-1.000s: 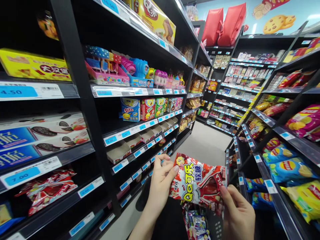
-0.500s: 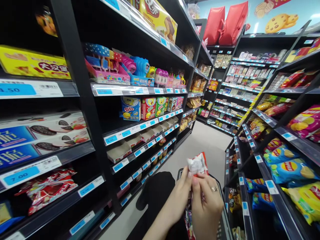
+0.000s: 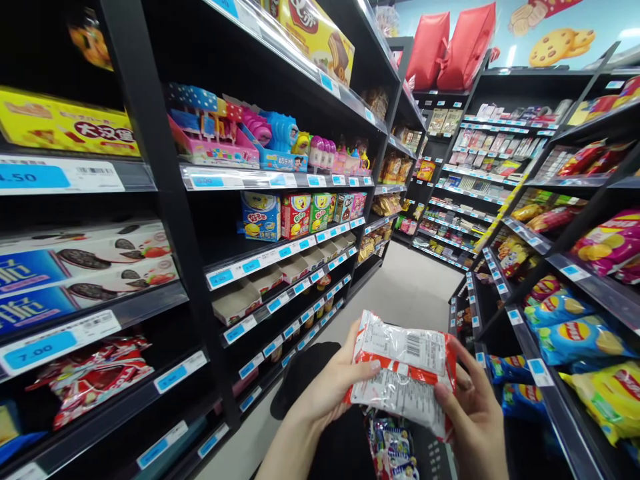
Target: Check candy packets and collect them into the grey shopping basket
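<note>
A red and white snack packet [image 3: 400, 377] is held level between both hands, its printed back with a barcode turned up towards me. My left hand [image 3: 333, 380] grips the packet's left end, thumb on top. At the right end, my right hand [image 3: 470, 407] pinches it with the thumb over the edge and the fingers behind. Below the packet, several small blue and white packets [image 3: 393, 450] lie in a dark basket [image 3: 434, 450], partly hidden by the packet and my hands.
Black shelving with boxed snacks [image 3: 261, 217] and price labels runs along the left. On the right, shelves hold chip bags [image 3: 585, 337]. A grey floor aisle [image 3: 407, 283] leads to a far shelf [image 3: 480, 173], and red bags [image 3: 465, 47] stand high up.
The packet has been spread out flat and turned so its printed back shows. My hands have moved apart to its two ends, the right one shifting rightwards.
</note>
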Demonstrator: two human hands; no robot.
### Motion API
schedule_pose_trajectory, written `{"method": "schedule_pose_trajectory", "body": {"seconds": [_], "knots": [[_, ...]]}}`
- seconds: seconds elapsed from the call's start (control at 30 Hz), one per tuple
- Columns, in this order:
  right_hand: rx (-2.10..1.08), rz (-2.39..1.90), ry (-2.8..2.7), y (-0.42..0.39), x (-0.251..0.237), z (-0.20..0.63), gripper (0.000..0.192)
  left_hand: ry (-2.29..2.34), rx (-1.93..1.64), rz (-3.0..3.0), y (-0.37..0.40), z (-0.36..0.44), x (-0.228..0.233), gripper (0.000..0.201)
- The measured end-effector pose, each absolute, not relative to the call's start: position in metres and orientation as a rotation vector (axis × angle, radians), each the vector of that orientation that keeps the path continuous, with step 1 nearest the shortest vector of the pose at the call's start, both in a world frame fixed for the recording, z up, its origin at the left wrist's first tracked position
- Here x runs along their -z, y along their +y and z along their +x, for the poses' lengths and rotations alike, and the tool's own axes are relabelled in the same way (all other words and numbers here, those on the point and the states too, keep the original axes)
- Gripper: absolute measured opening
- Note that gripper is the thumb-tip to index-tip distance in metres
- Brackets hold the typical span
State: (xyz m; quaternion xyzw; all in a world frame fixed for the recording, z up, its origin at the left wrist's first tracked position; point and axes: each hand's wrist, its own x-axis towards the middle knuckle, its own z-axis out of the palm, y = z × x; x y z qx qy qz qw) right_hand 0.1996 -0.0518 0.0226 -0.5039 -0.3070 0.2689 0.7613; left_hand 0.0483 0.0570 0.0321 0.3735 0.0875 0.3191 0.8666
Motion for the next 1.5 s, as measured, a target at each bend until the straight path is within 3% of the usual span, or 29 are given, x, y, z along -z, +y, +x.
{"method": "schedule_pose_trajectory", "body": {"seconds": [0.07, 0.23, 0.5, 0.63, 0.8, 1.13, 1.23, 1.3, 1.43, 1.5], "knots": [[-0.597, -1.179, -0.656, -0.056, -0.02, 0.203, 0.043, 0.157, -0.711, 0.866, 0.058, 0.045, -0.034, 0.103], [-0.522, -1.2, -0.71, -0.062, -0.014, 0.209, 0.039, 0.332, -0.812, 1.232, 0.066, 0.039, -0.037, 0.049], [0.057, -1.204, -0.926, -0.06, -0.009, 0.213, 0.011, 0.455, -1.186, 1.516, 0.06, 0.046, -0.042, 0.004], [0.107, -1.364, -0.904, -0.054, -0.016, 0.205, 0.026, 0.621, -1.187, 1.645, 0.056, 0.045, -0.046, 0.014], [-0.114, -1.457, -0.8, -0.05, -0.025, 0.196, 0.032, 0.737, -1.108, 1.529, 0.057, 0.047, -0.045, 0.018], [-0.653, -0.959, -0.455, -0.048, -0.019, 0.202, 0.025, 0.332, -0.739, 0.82, 0.066, 0.054, -0.036, 0.018], [-0.665, -0.84, -0.378, -0.047, -0.018, 0.201, 0.034, 0.102, -0.603, 0.737, 0.07, 0.048, -0.035, 0.039], [-0.674, -0.786, -0.387, -0.045, -0.019, 0.2, 0.04, 0.074, -0.59, 0.795, 0.071, 0.046, -0.035, 0.047], [-0.65, -0.818, -0.381, -0.039, -0.019, 0.2, 0.022, 0.344, -0.694, 1.127, 0.072, 0.049, -0.033, 0.028], [-0.584, -0.978, -0.382, -0.039, -0.016, 0.204, 0.024, 0.489, -0.769, 1.332, 0.074, 0.05, -0.031, 0.035]]}}
